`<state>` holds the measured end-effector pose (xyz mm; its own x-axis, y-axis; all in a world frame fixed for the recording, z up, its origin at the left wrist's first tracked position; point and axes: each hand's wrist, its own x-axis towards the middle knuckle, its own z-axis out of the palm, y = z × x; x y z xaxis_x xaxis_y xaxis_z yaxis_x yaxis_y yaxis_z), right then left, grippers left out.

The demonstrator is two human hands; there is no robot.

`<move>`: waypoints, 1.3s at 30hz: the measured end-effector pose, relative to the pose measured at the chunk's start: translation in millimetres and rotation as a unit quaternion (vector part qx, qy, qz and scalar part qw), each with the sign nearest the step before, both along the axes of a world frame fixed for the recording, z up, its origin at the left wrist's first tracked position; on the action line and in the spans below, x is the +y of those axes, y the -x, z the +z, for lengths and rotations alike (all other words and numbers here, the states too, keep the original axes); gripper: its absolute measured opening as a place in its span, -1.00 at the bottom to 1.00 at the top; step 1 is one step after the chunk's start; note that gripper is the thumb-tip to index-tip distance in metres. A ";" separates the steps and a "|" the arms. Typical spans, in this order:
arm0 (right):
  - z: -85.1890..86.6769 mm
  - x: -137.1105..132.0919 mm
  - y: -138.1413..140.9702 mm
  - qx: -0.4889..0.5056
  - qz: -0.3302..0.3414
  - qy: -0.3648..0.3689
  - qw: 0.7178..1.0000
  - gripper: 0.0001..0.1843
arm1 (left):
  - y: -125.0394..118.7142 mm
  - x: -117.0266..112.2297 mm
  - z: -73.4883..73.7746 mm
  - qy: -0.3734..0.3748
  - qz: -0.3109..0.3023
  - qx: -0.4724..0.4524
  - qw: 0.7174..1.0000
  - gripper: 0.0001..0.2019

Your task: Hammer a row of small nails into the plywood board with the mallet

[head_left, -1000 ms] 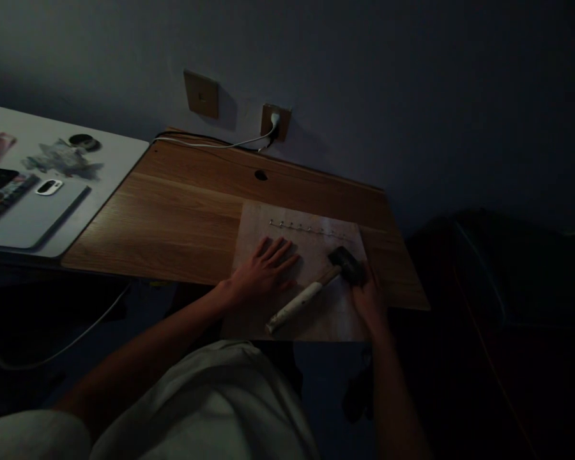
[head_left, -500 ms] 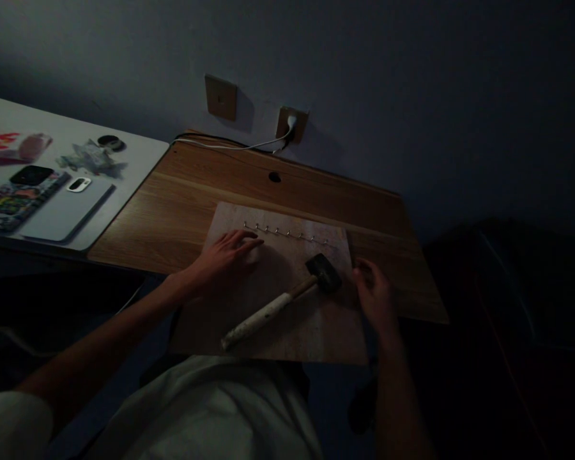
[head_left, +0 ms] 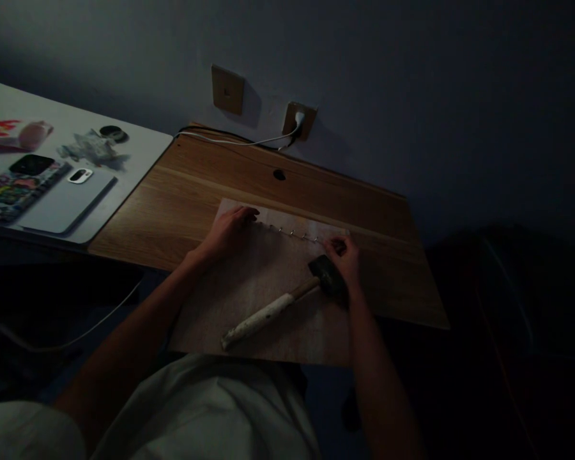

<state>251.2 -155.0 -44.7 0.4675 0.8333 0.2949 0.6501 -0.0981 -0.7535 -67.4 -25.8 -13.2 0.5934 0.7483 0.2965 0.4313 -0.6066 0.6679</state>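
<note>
A wooden board (head_left: 263, 281) lies on the brown desktop, jutting past its front edge. Across its far part runs a row of small shiny nails (head_left: 292, 233), joined by a thin line I cannot make out as wire, mark or shadow. My left hand (head_left: 230, 229) is at the row's left end, fingers bent together and covering the end nails. At the right end, my right hand (head_left: 344, 254) has its thumb and fingertips closed by the last nail; whatever is between them is too small to see. A black-headed mallet (head_left: 273, 310) with a worn white handle lies diagonally below, its head just under my right hand.
The wooden desktop (head_left: 172, 198) has a cable hole (head_left: 279, 174) and meets the wall behind. A plug with a white cable sits in the wall socket (head_left: 299, 120). On the white table (head_left: 138, 144) at left lie a pale phone (head_left: 69, 201), a patterned phone (head_left: 19, 191) and crumpled plastic (head_left: 93, 147).
My left hand has moved up onto the left end of the nail row. My right hand has come in from beyond the board's right edge to the row's right end. The mallet stays put.
</note>
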 end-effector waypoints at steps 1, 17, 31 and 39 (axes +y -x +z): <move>-0.2 -0.5 -0.5 -0.003 0.003 0.000 1.000 -0.57 | -0.1 0.0 -0.3 0.001 0.004 -0.009 1.000 -0.62; 10.7 -11.9 -0.4 0.080 -0.048 -0.051 0.994 -0.64 | -0.9 1.9 0.4 0.022 0.035 -0.076 0.996 -0.76; 25.3 -4.5 -2.5 0.164 -0.012 0.032 0.986 -0.60 | -3.9 12.9 2.8 -0.069 -0.038 0.032 0.996 -0.78; 45.3 16.5 7.2 0.095 0.085 0.146 0.981 -0.68 | -13.3 14.0 18.9 -0.111 -0.072 0.125 0.983 -0.82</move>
<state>244.0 -138.5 0.6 0.3372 0.9403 -0.0470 0.5270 -0.2299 -0.8182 -54.1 -11.8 5.6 0.7637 0.5846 0.2738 0.4638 -0.7920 0.3970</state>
